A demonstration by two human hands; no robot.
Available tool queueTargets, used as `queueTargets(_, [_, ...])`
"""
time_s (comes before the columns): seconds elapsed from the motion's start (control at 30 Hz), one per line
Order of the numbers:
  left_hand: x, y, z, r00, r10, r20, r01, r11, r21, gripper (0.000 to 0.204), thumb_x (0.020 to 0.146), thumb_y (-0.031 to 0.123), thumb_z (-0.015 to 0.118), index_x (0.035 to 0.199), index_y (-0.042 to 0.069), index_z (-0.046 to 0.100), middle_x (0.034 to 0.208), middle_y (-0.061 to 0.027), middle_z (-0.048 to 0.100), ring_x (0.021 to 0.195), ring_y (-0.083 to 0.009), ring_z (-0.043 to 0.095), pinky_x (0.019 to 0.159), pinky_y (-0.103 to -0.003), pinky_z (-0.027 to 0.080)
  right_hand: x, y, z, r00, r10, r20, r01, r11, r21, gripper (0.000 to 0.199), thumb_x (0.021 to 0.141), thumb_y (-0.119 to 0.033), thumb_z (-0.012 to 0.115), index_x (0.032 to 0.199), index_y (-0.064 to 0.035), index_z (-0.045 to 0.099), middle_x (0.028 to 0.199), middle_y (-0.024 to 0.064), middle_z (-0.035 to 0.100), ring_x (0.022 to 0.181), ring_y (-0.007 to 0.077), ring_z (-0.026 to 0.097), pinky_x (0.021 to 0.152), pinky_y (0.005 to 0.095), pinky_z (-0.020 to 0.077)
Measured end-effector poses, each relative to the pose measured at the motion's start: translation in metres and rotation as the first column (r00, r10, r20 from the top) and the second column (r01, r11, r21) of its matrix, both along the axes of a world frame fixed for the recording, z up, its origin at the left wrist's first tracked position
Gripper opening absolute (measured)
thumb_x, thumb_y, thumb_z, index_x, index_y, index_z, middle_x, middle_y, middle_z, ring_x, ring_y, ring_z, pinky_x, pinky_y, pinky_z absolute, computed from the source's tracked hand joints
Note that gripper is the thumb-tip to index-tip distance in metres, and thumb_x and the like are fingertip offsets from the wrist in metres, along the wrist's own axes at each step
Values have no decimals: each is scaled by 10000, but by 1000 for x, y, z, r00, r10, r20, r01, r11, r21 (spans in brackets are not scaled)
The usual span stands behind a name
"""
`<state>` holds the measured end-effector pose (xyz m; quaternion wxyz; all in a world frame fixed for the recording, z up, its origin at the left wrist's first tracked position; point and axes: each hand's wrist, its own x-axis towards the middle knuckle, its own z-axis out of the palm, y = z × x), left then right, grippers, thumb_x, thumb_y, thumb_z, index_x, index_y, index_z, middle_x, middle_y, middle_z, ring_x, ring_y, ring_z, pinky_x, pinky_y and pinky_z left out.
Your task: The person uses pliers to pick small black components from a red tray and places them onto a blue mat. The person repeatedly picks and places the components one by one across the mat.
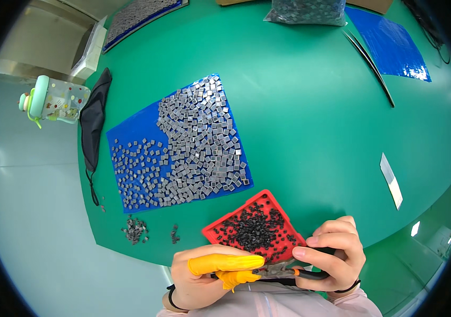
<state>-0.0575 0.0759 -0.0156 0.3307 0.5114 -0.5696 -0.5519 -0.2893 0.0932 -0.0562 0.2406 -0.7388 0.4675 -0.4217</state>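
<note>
My right hand (332,253) is wrapped round the black handles, with a bit of orange, of a plier-like tool (275,271). The tool's grey metal end points left, toward my left hand (204,274). Yellow finger covers (225,263) sit on the thumb and forefinger of that left hand. These two fingers are closed at the tool's tip, and whatever lies between them is too small to make out. Just beyond both hands lies a red tray (224,219), tilted to one side, with many small black pieces (257,230) heaped in its middle.
A blue sheet (135,127) carries many small grey metal squares (199,137). Small dark piles (135,231) lie left of the tray. A black mask (93,121) and a bottle (61,100) are far left. Tweezers (370,66), a cutter blade (391,182) and a bag (307,10) lie rightward.
</note>
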Motion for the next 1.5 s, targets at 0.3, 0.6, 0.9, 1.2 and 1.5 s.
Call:
queueTargets(0.3, [0, 8, -11, 968, -163, -190, 162, 987, -20, 256, 806, -82, 681, 1034, -16, 586, 841, -116, 654, 693, -231, 654, 609, -305, 509, -3, 0, 1, 999, 44, 32, -44, 999, 4, 468, 506, -241, 832, 955, -135, 753, 986, 20, 581, 823, 193, 581, 661, 325, 377])
queueTargets(0.6, [11, 11, -25, 933, -324, -157, 319, 946, -54, 221, 841, -27, 680, 1021, 4, 555, 920, -144, 655, 771, -310, 660, 719, -364, 533, 0, 1, 2, 998, 34, 52, -34, 999, 3, 463, 496, -230, 830, 942, -130, 758, 969, 18, 586, 807, 189, 583, 644, 322, 385])
queueTargets(0.9, [21, 14, -20, 872, -380, -308, 472, 820, 324, 173, 931, 82, 623, 1074, 27, 542, 808, -61, 608, 622, -170, 582, 596, -299, 468, 0, 2, 4, 998, 41, 47, -41, 999, -4, 450, 469, -200, 798, 915, -152, 764, 929, 3, 588, 765, 185, 585, 626, 315, 392])
queueTargets(1.2, [-3, 14, -19, 938, -156, -310, 166, 986, 6, 450, 847, 96, 751, 1219, 46, 501, 865, -50, 606, 708, -111, 556, 589, -239, 433, 1, 5, 1, 994, -8, 107, 4, 999, 35, 466, 474, -248, 803, 926, -140, 758, 934, 26, 587, 760, 188, 594, 619, 318, 391])
queueTargets(1.5, [-10, 11, -26, 985, -145, -95, 102, 929, -356, 316, 672, -90, 712, 966, 4, 645, 867, -100, 645, 692, -245, 593, 608, -312, 480, 0, 5, 1, 994, -11, 105, 9, 1000, 24, 468, 473, -226, 794, 931, -139, 753, 936, 26, 581, 759, 186, 597, 611, 317, 380])
